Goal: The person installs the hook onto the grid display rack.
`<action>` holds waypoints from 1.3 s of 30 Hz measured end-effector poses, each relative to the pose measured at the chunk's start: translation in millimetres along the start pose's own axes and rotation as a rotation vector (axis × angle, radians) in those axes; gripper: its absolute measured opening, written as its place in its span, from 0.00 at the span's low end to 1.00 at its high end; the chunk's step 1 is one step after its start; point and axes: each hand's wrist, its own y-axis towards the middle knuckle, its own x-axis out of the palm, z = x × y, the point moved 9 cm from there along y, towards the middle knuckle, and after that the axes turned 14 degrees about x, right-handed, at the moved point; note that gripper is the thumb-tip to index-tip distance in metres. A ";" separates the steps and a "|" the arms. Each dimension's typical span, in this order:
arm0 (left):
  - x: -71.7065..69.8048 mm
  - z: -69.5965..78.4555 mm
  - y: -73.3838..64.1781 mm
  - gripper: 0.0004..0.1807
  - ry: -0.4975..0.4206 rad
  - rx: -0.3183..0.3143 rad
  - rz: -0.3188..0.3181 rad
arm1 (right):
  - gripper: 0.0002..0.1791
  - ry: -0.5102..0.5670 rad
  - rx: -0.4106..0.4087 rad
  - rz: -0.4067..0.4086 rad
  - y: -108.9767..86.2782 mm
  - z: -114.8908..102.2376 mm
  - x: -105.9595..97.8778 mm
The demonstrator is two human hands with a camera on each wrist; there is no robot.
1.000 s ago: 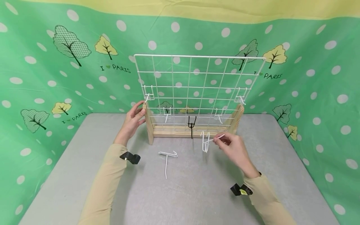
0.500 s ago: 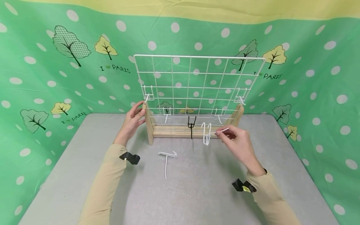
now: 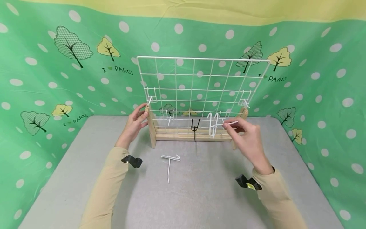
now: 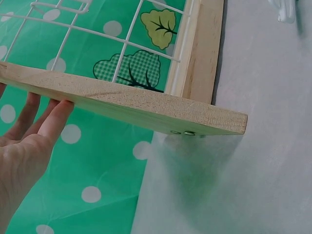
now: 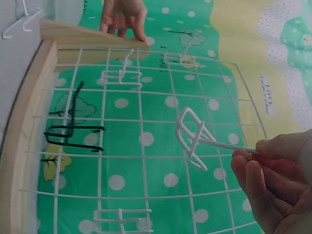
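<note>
In the head view my right hand [image 3: 243, 135] pinches the straight prong of a white wire hook [image 3: 213, 125] between thumb and fingertips. The hook's two bent ends point up, in front of the lower right of a white wire grid [image 3: 203, 75]. In the right wrist view the hook [image 5: 192, 139] overlaps the grid's wires. My left hand [image 3: 134, 122] rests its fingertips against the outer side of the left wooden post [image 3: 151, 128], near its top. The left wrist view shows these fingers [image 4: 56, 119] fairly straight against the wood.
White hooks hang on the grid at upper left [image 3: 151, 98], upper right [image 3: 244, 101] and lower left [image 3: 170, 117]; another is partly hidden behind the held hook. A black hook [image 3: 195, 127] hangs at the lower middle. One loose white hook [image 3: 170, 167] lies on the grey table [image 3: 183, 203].
My right hand has lifted the white hook up and slightly right, from below the wooden base bar to in front of the lower grid. The left hand stays at the post.
</note>
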 end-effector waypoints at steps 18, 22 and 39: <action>1.0 0.7 -2.0 0.27 0.014 0.002 0.003 | 0.06 0.062 -0.043 0.206 26.9 -28.2 -28.4; 1.2 0.6 -2.3 0.27 0.015 0.000 0.001 | 0.07 0.054 -0.072 0.254 31.8 -34.0 -31.2; 0.9 0.4 -2.6 0.28 0.023 -0.005 -0.001 | 0.06 -0.047 -0.208 0.391 60.8 -51.5 -35.4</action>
